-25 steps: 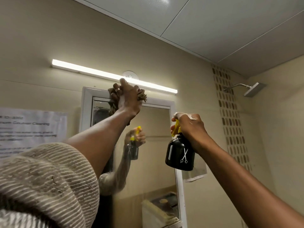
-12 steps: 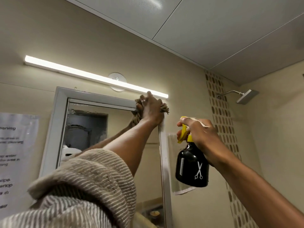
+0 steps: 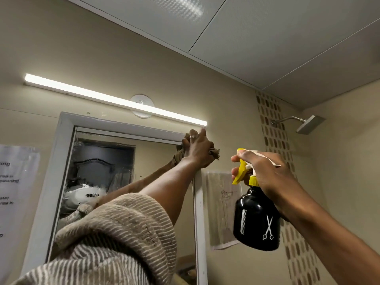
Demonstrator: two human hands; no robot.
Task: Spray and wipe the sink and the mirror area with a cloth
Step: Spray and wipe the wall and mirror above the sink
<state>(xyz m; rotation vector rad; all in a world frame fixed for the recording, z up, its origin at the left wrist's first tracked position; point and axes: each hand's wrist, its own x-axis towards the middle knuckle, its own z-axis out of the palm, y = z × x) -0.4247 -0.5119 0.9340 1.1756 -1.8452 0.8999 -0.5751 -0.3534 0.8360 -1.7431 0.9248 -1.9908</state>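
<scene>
A white-framed mirror [image 3: 115, 161] hangs on the beige wall under a strip light. My left hand [image 3: 198, 148] is raised to the mirror's top right corner and presses a bunched brown cloth [image 3: 213, 152] against the frame; most of the cloth is hidden under the hand. My right hand [image 3: 265, 171] holds a black spray bottle [image 3: 256, 219] with a yellow trigger, upright, to the right of the mirror and clear of the wall. The glass shows wet streaks at upper left. The sink is out of view.
A lit strip light [image 3: 115, 99] runs above the mirror. A printed notice [image 3: 14, 190] is taped at left, a small paper drawing [image 3: 223, 208] right of the frame. A shower head [image 3: 308, 124] sticks out at far right beside a strip of brown mosaic tiles [image 3: 273, 132].
My left hand has slid the cloth rightward along the mirror's top edge to its top right corner. The right hand with the bottle has stayed to the right of the mirror.
</scene>
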